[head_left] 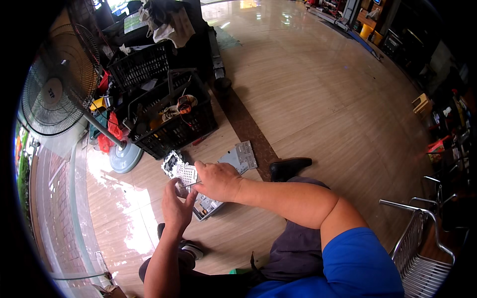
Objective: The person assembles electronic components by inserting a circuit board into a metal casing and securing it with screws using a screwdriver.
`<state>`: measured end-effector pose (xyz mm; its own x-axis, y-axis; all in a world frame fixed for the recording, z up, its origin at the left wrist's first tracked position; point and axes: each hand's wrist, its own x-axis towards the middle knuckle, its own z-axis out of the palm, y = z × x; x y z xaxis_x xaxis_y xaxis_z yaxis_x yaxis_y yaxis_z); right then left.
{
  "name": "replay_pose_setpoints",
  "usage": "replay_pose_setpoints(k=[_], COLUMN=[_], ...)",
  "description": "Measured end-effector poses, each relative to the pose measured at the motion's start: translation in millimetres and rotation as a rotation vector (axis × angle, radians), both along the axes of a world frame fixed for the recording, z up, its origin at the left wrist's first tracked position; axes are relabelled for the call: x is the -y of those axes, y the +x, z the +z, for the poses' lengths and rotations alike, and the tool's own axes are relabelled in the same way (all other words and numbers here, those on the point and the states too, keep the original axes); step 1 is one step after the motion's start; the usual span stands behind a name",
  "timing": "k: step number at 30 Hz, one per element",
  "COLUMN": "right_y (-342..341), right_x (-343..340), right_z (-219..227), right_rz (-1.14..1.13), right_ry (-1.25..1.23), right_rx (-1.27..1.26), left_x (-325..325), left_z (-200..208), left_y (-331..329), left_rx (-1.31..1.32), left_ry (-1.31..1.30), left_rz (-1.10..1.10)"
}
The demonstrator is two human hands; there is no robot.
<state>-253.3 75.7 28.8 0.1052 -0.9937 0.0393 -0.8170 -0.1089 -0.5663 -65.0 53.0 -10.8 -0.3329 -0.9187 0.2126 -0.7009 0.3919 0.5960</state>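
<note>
A pale metal plate with rows of small holes (187,173) is held up between my two hands, above the floor in front of me. My left hand (176,207) grips its lower side, thumb and fingers curled around the edge. From the right, my right hand (217,180) closes on the same plate, its fingertips partly hidden. A thin rod or edge shows between the hands; I cannot tell which. Beyond the plate is a black and white frame-like part (172,160). Under my hands lies an open metal housing (205,205), and a slotted metal panel (244,156) rests past my right hand.
A black basket of tools (171,130) stands ahead, left of centre, beside a standing fan (59,92) with a round base. A small dark cup (223,85) sits on the floor. My shoe (289,168) and a metal chair (422,248) are on the right.
</note>
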Motion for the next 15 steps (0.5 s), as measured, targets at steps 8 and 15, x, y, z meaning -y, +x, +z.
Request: replay_pose_setpoints(k=[8, 15], right_y=[-2, 2], right_x=[1, 2], right_z=[-6, -14], right_rz=[0.058, 0.104], right_ry=[-0.018, 0.020], right_rx=[-0.065, -0.090], left_x=[-3, -3], left_z=[-1, -5], left_y=[-3, -2], left_rx=[0.011, 0.149], left_ry=[-0.005, 0.112], left_rz=[-0.010, -0.114])
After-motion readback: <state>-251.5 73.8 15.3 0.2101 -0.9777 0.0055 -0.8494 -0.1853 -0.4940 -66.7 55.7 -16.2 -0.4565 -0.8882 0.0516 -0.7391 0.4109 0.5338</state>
